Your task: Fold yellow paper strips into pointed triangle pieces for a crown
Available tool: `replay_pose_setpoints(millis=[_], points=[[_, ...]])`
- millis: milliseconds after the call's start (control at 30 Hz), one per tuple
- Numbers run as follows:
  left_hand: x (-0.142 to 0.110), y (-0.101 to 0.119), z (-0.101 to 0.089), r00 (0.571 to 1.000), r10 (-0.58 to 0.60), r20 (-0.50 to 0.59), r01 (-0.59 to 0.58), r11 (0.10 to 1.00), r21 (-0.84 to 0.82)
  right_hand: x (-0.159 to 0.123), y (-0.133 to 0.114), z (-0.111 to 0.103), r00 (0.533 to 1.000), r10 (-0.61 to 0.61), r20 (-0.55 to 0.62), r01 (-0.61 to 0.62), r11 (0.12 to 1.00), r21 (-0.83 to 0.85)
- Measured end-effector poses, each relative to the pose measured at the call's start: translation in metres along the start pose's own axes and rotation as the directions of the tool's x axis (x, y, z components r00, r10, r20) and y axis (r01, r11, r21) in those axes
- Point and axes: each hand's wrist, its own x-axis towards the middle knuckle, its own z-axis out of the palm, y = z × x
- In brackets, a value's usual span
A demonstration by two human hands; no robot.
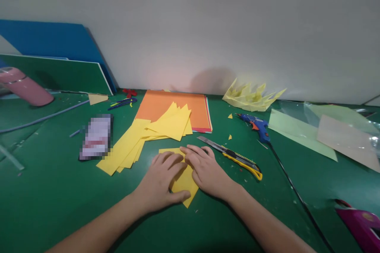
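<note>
On the green table in front of me lies a piece of yellow paper (186, 180), its near end coming to a point. My left hand (160, 182) holds the paper from the left, fingers curved over its top and thumb along the near part. From the other side my right hand (208, 170) presses the paper's upper right edge with bent fingers close together. Both hands hide much of the sheet. Just right of my right hand is a yellow utility knife (237, 160), blade out. Beyond my left hand lie several yellow paper strips (127, 146) and folded yellow pointed pieces (172, 120).
Orange paper (157, 102) tops a stack at the back. A pale yellow spiky paper piece (252, 97) stands by the wall. A blue glue gun (258, 126) trails a black cord rightward. A phone (96, 136) and pink bottle (26, 87) are left; green paper (299, 134) is right.
</note>
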Motion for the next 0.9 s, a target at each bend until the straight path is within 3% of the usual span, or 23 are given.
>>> replay_pose_setpoints(millis=[67, 167, 267, 667, 900], points=[[-0.001, -0.007, -0.001, 0.994, -0.071, -0.089, 0.072, 0.997, 0.009, -0.002, 0.001, 0.000, 1.000, -0.012, -0.021, 0.012, 1.000, -0.018], [-0.002, -0.022, -0.004, 0.942, -0.236, -0.239, 0.255, 0.966, 0.051, -0.005, 0.001, -0.001, 0.998, -0.030, -0.059, 0.026, 0.998, -0.062], [-0.003, -0.033, -0.006, 0.908, -0.339, -0.248, 0.358, 0.933, 0.033, -0.005, 0.000, -0.003, 0.997, -0.062, -0.046, 0.056, 0.992, -0.110], [-0.001, -0.031, -0.002, 0.935, -0.298, -0.192, 0.312, 0.949, 0.047, -0.004, -0.003, -0.003, 0.996, -0.075, -0.037, 0.071, 0.992, -0.108], [0.001, -0.032, -0.005, 0.922, -0.354, -0.158, 0.318, 0.924, -0.213, -0.004, -0.004, -0.004, 0.996, -0.082, -0.029, 0.078, 0.992, -0.101]])
